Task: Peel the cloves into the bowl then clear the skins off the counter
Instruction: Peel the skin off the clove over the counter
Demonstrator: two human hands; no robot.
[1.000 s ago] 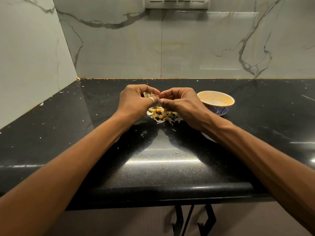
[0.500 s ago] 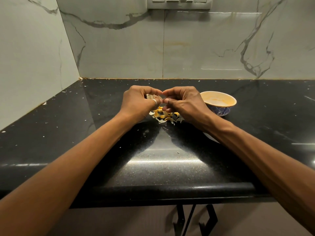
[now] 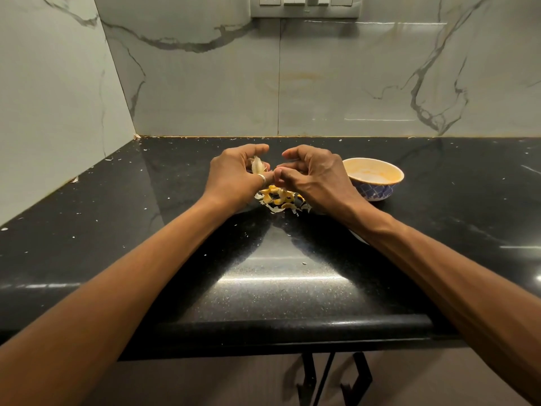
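Switch plate [image 3: 304, 6] on marble wall [image 3: 205, 83].

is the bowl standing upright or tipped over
Upright: the bowl stands on its base on the counter, its open rim facing up, just to the right of the right hand.

No legible text anywhere, apparently.

Dim, warm light; glare streaks the counter [image 3: 281, 278] — edges bowed.
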